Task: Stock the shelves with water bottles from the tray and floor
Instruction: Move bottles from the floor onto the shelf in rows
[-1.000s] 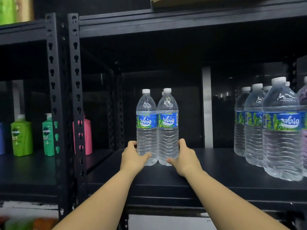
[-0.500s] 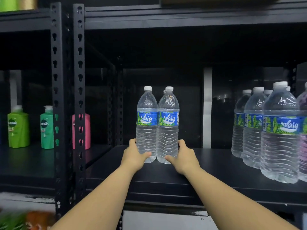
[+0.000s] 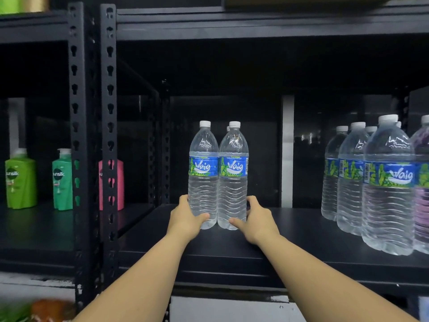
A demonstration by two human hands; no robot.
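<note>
Head view, read left to right: green Sunsilk shampoo bottles (image 3: 21, 180) and a pink bottle (image 3: 111, 184) stand on the neighbouring rack, beyond the black perforated upright (image 3: 109, 126), well apart from the work. On the dark shelf board (image 3: 301, 231) the left hand (image 3: 184, 220) wraps the foot of the left Waig water bottle (image 3: 203, 177), fingers round its far side and thumb across the front, a close hold low on the ribbed wall. Touching it stands the right Waig water bottle (image 3: 232, 180), with the cap of a third bottle just showing behind the pair. The right hand (image 3: 256, 220) holds this bottle's base the same way, thumb across the front. Both bottles are upright, with their bases on the shelf or just above it; I cannot tell which. The risk, as I judge it, lies in gripping so low: a tall, full bottle pushed from its foot could tip backward or sideways, knock its neighbour or the hidden one behind, and roll. Thin, smooth plastic may also slip or buckle under a squeeze. Further right a row of stocked Waig bottles (image 3: 387, 189) stands near the shelf's front edge, well apart from the pair.
</note>
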